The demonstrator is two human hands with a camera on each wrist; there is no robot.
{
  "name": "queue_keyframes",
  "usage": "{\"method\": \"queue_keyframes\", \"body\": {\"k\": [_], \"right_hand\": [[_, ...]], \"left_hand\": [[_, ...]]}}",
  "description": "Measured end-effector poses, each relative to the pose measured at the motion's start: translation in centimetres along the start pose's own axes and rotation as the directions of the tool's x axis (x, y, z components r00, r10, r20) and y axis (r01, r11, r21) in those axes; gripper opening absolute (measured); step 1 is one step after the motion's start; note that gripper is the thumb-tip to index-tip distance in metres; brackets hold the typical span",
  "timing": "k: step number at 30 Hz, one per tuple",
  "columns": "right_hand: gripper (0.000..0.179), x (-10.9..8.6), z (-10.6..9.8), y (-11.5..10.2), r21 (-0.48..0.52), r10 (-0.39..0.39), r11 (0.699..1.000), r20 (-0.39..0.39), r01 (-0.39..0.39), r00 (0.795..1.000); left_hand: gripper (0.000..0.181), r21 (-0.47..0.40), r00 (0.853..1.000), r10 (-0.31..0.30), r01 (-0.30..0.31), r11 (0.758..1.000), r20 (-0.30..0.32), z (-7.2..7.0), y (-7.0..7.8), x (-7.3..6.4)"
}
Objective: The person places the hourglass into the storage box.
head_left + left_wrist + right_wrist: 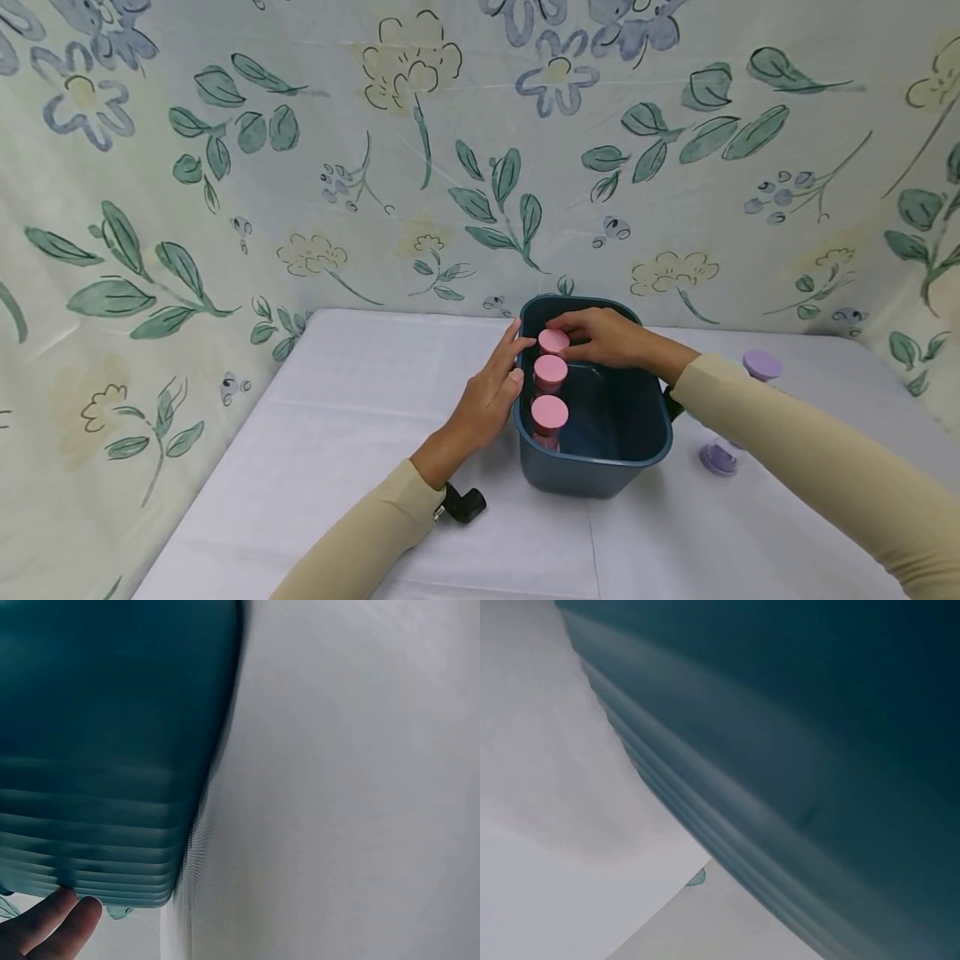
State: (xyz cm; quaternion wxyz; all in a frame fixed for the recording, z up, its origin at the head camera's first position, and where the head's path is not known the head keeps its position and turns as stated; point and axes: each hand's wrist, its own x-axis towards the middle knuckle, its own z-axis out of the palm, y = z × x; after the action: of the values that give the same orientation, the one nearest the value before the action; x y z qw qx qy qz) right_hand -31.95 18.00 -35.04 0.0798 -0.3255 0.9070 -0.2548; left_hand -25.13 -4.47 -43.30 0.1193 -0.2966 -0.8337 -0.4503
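A dark teal plastic bin stands on the table, with a row of three pink-lidded jars along its left inner wall. The nearest jar shows a clear body under its lid; the middle jar sits just behind it. My right hand reaches over the bin and pinches the farthest jar by its lid. Against the bin's left side rests my left hand, fingers extended along the rim. The left wrist view shows two fingertips at the bin's ribbed wall.
Right of the bin, partly behind my right forearm, are a purple-lidded jar and another purple jar lying near the sleeve. A white cloth covers the table; a floral curtain hangs behind it.
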Motion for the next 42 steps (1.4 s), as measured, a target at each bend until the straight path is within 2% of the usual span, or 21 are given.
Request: {"method": "queue_keyframes", "body": {"k": [13,26,30,37,42], "right_hand": [[0.051,0.15,-0.09,-0.26,0.028,0.035,0.999,-0.001,-0.035,0.999],[0.049,0.18,-0.15,-0.1,0.035,0.027,0.999,-0.016,-0.027,1.0],[0.047,0.14,-0.16,-0.07,0.034,0.019,0.999,-0.032,-0.018,0.999],[0.046,-0.24,-0.13,-0.17,0.063,0.056,0.997,-0.053,-0.053,0.997],[0.045,-0.41,-0.26,-0.22,0.078,0.045,0.996,-0.067,-0.039,0.997]], "left_hand": [[0.056,-0.003,1.0,0.013,-0.013,1.0,-0.006,-0.04,-0.06,0.01],[0.054,0.005,1.0,0.015,-0.015,1.0,-0.008,-0.11,-0.06,-0.01],[0.056,0.006,1.0,0.012,-0.012,1.0,-0.007,-0.13,-0.06,-0.02],[0.052,0.015,1.0,-0.001,0.001,1.0,-0.007,-0.02,0.12,-0.09],[0.053,0.034,1.0,-0.015,0.016,0.999,-0.024,0.02,0.19,-0.16]]}}
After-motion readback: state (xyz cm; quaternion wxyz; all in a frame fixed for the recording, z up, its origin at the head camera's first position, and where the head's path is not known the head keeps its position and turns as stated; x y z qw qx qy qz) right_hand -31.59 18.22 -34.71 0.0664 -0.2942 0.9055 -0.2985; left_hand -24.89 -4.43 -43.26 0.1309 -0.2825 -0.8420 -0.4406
